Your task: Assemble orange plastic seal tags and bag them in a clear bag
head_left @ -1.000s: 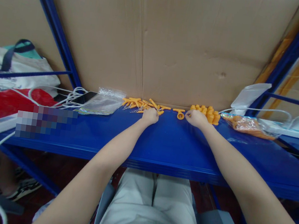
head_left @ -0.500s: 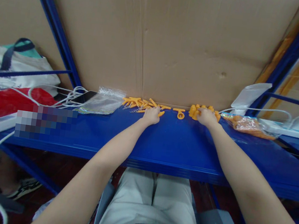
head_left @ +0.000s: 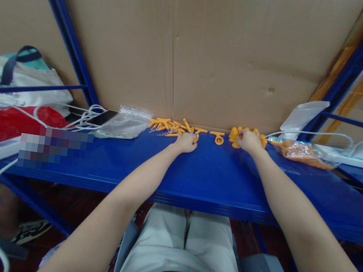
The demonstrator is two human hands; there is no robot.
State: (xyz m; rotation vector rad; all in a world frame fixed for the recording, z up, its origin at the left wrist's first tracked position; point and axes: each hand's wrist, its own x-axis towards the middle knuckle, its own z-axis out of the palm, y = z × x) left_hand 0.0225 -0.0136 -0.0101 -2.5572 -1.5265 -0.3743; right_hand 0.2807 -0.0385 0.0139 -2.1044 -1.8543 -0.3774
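My left hand [head_left: 186, 142] is closed at the near edge of a pile of orange stick-like pieces [head_left: 163, 124], several with small metal chains. An orange stick-like piece [head_left: 196, 139] shows between its thumb and fingers. My right hand [head_left: 248, 141] has its fingers curled together over a cluster of orange cup-shaped pieces [head_left: 233, 134]; what sits in its fingertips is hidden. Between the hands lies an orange T-shaped piece with a round cup [head_left: 219, 138], touched by neither hand.
Left of the pile are a clear plastic bag [head_left: 125, 124], a phone [head_left: 102, 118], white cables and a red bag [head_left: 21, 122]. A clear bag of orange parts [head_left: 300, 153] and a power strip [head_left: 354, 157] lie right. Cardboard [head_left: 219, 56] stands behind the blue table [head_left: 216, 177].
My left hand has shifted slightly right and nearer to me, and an orange stick beside it has tilted up. My right hand has moved slightly left over the cup-shaped pieces.
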